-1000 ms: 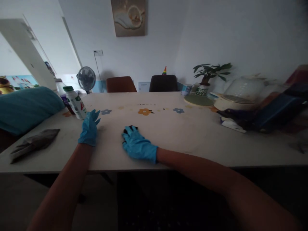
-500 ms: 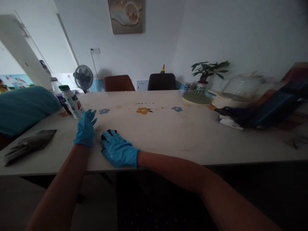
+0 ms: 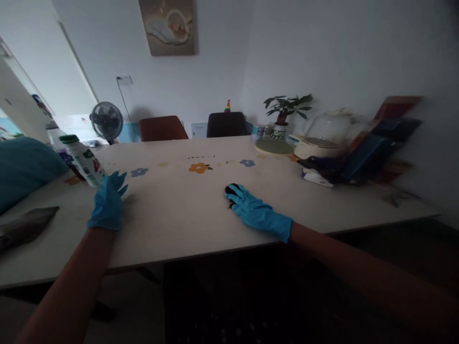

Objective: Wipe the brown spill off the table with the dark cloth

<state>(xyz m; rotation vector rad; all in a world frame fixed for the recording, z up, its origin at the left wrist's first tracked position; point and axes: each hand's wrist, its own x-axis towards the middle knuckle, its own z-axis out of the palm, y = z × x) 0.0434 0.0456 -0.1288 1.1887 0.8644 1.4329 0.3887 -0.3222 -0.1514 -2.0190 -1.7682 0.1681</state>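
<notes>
My left hand [image 3: 108, 203], in a blue glove, has its fingers stretched out just above the white table [image 3: 172, 215]. It is beside a white bottle with a green cap [image 3: 83, 161]; whether they touch I cannot tell. Under the fingers of my right hand [image 3: 258, 212], also gloved in blue, is a small black thing [image 3: 233, 189], pressed on the tabletop. Most of it is hidden by the glove, so its kind does not show. A second bottle with a purple label [image 3: 59, 141] stands behind the white one.
A grey cloth-like piece [image 3: 28, 227] lies at the left edge. On the right are a potted plant [image 3: 281, 117], a green round mat [image 3: 274, 146], a pot with a clear lid [image 3: 328, 131] and a dark blue object [image 3: 371, 153]. Two chairs [image 3: 163, 128] stand across the table.
My right hand has slid to the right along the tabletop with the black thing under it, away from my left hand. The left hand stays near the bottle. The view has turned slightly right.
</notes>
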